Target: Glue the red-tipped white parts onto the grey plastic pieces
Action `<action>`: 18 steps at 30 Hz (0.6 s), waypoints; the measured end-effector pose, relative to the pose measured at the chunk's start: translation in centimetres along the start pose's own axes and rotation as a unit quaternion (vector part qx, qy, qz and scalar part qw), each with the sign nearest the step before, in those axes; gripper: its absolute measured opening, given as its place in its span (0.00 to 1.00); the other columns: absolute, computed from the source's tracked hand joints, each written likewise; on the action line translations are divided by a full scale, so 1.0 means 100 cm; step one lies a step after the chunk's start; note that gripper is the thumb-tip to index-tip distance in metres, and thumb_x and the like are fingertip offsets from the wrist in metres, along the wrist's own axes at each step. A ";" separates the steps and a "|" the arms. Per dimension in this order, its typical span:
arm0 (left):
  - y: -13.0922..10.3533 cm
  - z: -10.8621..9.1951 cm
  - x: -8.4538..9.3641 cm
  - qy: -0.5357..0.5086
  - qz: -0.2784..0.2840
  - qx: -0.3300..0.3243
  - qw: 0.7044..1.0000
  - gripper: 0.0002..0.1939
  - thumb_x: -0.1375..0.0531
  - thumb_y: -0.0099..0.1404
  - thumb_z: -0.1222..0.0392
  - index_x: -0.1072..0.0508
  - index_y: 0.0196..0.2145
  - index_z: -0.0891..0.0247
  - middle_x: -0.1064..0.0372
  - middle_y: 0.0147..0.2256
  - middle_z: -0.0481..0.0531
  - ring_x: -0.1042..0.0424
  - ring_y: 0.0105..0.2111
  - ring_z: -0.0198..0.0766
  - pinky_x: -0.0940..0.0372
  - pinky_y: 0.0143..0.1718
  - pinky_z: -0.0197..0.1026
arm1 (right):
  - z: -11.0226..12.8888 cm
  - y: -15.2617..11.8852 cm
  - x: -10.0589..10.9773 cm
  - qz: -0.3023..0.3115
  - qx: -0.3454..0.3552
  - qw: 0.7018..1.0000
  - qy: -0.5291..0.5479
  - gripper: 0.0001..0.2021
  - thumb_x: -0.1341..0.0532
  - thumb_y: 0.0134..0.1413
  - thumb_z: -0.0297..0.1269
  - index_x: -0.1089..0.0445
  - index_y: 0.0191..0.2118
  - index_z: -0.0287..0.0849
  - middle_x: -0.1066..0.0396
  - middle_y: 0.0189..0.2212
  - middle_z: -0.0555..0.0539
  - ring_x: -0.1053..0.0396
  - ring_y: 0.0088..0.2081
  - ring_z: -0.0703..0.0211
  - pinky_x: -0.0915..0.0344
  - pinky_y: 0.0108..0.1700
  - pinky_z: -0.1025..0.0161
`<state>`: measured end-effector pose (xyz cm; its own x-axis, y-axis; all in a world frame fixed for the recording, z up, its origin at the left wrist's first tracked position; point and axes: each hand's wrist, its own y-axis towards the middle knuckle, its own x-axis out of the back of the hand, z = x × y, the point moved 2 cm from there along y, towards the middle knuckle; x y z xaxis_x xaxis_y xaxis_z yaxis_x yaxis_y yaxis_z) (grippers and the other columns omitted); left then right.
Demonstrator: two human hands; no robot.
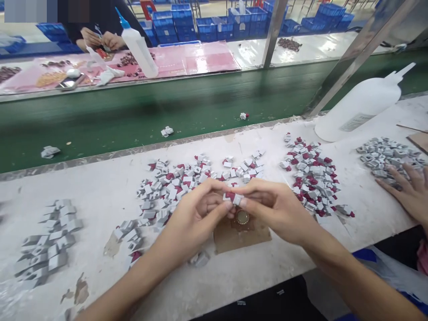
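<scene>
"Where's the part (234, 197)?"
"Frame centre, pinched by the left hand (197, 206) and right hand (279, 208)."
"How will it handle?"
"Likely light, stiff, easily dropped; take its 2 pale ends."

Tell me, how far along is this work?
Partway, it seems. The heaps of small gray-and-magenta pieces look joined already. The left hand and right hand hold one such piece between their fingertips. The plain gray angular blocks at far left show no magenta, so probably remain. Whether the heaps are finished, I can't tell.
</scene>
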<state>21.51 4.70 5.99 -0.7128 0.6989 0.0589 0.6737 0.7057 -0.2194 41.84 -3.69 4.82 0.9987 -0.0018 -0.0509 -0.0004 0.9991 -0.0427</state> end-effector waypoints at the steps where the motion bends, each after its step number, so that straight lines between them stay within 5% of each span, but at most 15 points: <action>1: 0.005 -0.003 0.008 0.026 -0.016 0.000 1.000 0.07 0.31 0.77 0.51 0.19 0.51 0.50 0.15 0.35 0.51 0.13 0.36 0.48 0.19 0.39 0.47 | 0.002 0.017 0.007 0.012 -0.010 0.998 -0.058 0.14 0.28 0.76 0.38 0.12 0.61 0.52 0.12 0.45 0.47 0.12 0.42 0.53 0.12 0.45 0.55; 4: 0.028 -0.012 0.032 0.122 -0.104 -0.011 0.987 0.11 0.30 0.74 0.52 0.18 0.51 0.53 0.16 0.34 0.52 0.17 0.33 0.47 0.23 0.34 0.47 | 0.010 0.088 0.036 -0.073 -0.021 0.943 -0.323 0.18 0.30 0.78 0.34 0.15 0.66 0.50 0.12 0.52 0.45 0.13 0.42 0.51 0.13 0.50 0.49; 7: 0.066 -0.021 0.046 0.205 -0.173 -0.046 0.962 0.05 0.31 0.72 0.59 0.17 0.45 0.57 0.15 0.42 0.55 0.19 0.40 0.47 0.24 0.41 0.47 | 0.011 0.169 0.062 -0.162 -0.011 0.894 -0.418 0.23 0.36 0.75 0.19 0.18 0.69 0.42 0.23 0.71 0.35 0.18 0.62 0.44 0.24 0.71 0.40; 11: 0.131 -0.026 0.050 0.243 -0.189 -0.046 0.950 0.05 0.32 0.70 0.69 0.20 0.40 0.60 0.15 0.46 0.59 0.18 0.47 0.48 0.24 0.54 0.50 | 0.005 0.236 0.076 -0.180 -0.028 0.869 -0.461 0.16 0.26 0.76 0.36 0.19 0.63 0.41 0.22 0.69 0.37 0.22 0.68 0.40 0.25 0.72 0.35; 14: 0.178 -0.027 0.047 0.251 -0.195 -0.032 0.948 0.08 0.33 0.71 0.73 0.21 0.40 0.61 0.15 0.47 0.59 0.17 0.51 0.48 0.25 0.60 0.50 | 0.015 0.231 0.071 -0.196 -0.021 0.860 -0.470 0.08 0.26 0.72 0.38 0.14 0.51 0.41 0.13 0.54 0.38 0.17 0.61 0.38 0.23 0.69 0.37; 16: 0.204 -0.027 0.045 0.260 -0.186 -0.019 0.947 0.06 0.32 0.74 0.71 0.19 0.43 0.63 0.15 0.50 0.59 0.17 0.54 0.48 0.25 0.63 0.49 | 0.026 0.203 0.066 -0.216 -0.013 0.860 -0.462 0.07 0.28 0.64 0.35 0.12 0.45 0.43 0.11 0.44 0.37 0.14 0.55 0.33 0.20 0.63 0.37; 18: 0.228 -0.026 0.043 0.268 -0.167 0.002 0.949 0.04 0.30 0.78 0.63 0.17 0.49 0.64 0.16 0.54 0.59 0.17 0.56 0.49 0.23 0.63 0.53 | 0.029 0.160 0.066 -0.223 -0.017 0.867 -0.444 0.10 0.29 0.59 0.43 0.12 0.43 0.48 0.12 0.35 0.39 0.13 0.43 0.31 0.17 0.47 0.39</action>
<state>34.35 24.11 3.77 -0.6843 0.3953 0.6128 0.4253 0.8989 -0.1050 48.59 12.44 6.71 0.5446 -0.3401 0.7667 0.4103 0.9053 0.1102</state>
